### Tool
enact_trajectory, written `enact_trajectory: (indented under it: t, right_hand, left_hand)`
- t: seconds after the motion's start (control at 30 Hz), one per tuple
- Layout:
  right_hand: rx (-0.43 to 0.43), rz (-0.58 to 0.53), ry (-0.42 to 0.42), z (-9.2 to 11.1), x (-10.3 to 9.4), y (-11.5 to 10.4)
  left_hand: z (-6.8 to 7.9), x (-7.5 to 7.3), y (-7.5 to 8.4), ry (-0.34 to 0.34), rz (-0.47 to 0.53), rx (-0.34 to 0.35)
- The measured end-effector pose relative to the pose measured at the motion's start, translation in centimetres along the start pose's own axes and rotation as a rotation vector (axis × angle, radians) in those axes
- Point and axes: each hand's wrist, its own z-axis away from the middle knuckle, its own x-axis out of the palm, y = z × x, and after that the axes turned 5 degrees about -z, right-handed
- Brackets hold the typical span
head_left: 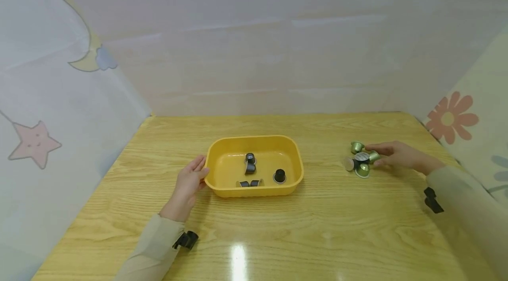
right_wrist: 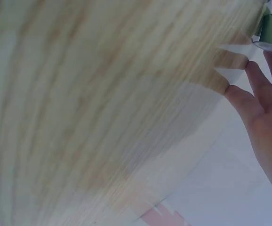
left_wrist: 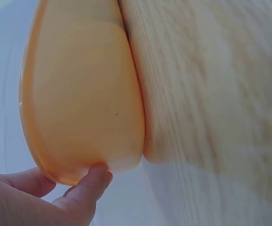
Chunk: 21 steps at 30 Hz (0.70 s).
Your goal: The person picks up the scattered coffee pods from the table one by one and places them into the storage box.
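My left hand [head_left: 186,186] holds the left end of a yellow plastic tray [head_left: 254,192]; in the left wrist view, thumb and fingers pinch the tray [left_wrist: 79,84] at its edge. Several dark coffee capsules lie inside, among them a black capsule [head_left: 279,176] at the right, lid down. To the right of the tray, a small cluster of capsules sits on the table. My right hand [head_left: 401,156] reaches in from the right, fingers extended around a green capsule [head_left: 374,156]. Beside it are a green capsule [head_left: 357,147] behind and another green capsule [head_left: 363,170] in front.
A wooden table [head_left: 317,228] carries everything. Within the cluster, a dark capsule shows a silvery lid [head_left: 362,156], and a pale tan lid [head_left: 349,164] faces left. Printed cloth [head_left: 254,51] hangs behind and at both sides of the table.
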Motion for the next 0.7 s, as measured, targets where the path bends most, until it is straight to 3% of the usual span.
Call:
enact_trajectory:
  t: [0.7]
  right_hand:
    - [0.101, -0.079, 0.060, 0.6, -0.5, 1.2]
  left_hand:
    - [-0.1, -0.2, -0.1, 0.006, -0.009, -0.004]
